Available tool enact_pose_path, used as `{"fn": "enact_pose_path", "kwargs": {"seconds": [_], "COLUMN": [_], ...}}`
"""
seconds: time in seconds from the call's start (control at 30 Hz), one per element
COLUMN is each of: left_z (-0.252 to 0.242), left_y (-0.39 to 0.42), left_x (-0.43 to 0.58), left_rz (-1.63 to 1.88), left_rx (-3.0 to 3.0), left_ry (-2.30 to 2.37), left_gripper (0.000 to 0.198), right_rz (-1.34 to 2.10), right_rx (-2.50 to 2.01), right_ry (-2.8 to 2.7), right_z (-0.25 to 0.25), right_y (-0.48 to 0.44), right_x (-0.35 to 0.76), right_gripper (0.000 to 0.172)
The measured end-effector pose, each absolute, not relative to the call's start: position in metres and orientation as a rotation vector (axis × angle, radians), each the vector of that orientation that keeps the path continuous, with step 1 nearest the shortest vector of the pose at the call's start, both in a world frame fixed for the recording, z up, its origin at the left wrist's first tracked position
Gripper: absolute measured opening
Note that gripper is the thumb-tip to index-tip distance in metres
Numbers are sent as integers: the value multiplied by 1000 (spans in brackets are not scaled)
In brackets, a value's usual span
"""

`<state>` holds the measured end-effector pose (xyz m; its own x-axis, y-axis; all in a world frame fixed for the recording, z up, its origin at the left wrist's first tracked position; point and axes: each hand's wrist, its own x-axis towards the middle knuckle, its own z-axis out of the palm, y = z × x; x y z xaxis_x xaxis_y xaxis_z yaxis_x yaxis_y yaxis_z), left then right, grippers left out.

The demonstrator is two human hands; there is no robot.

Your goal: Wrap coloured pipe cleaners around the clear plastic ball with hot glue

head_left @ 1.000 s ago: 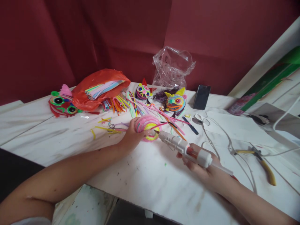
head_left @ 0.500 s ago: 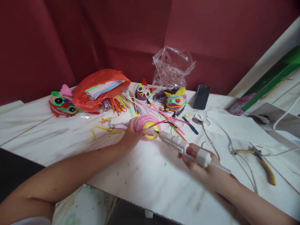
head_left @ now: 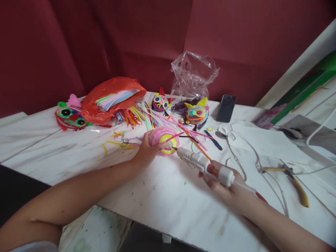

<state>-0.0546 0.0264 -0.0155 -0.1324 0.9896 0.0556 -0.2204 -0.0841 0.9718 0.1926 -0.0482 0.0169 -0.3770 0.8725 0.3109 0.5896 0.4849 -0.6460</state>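
My left hand point(head_left: 147, 148) is closed around a round pink craft piece point(head_left: 158, 134) coiled from fuzzy pipe cleaners, with a yellow ring facing me. A pink pipe cleaner end sticks out from it to the right. In my right hand point(head_left: 223, 185) is a white hot glue gun point(head_left: 195, 159), a clear glue stick poking from its back. The gun's nozzle points left, at the yellow ring; whether it touches is too small to tell. Loose pipe cleaners point(head_left: 183, 127) lie just behind the pink piece.
Finished-looking animal faces point(head_left: 197, 113) stand at the back, near a red plastic bag point(head_left: 115, 89) of pipe cleaners and a clear bag point(head_left: 193, 75). Right of them are a phone point(head_left: 226, 108), a dark blue cutter point(head_left: 214, 140), cables, and yellow-handled pliers point(head_left: 300, 192). Scissors point(head_left: 126, 141) lie left.
The pink piece and my left hand have shifted very slightly left and up. The glue gun has followed a little to the left, its nozzle staying near the yellow ring.
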Motion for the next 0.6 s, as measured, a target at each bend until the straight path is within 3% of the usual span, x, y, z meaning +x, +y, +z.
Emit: {"fn": "enact_pose_path", "kwargs": {"seconds": [0.6], "left_z": [-20], "left_y": [28], "left_x": [-56], "left_rz": [1432], "left_rx": [1055], "left_ry": [1057], "left_gripper": [66], "right_rz": [614], "right_rx": [-1210], "right_ry": [-2110], "right_z": [20], "right_y": [-50], "right_x": [191], "right_gripper": [16]}}
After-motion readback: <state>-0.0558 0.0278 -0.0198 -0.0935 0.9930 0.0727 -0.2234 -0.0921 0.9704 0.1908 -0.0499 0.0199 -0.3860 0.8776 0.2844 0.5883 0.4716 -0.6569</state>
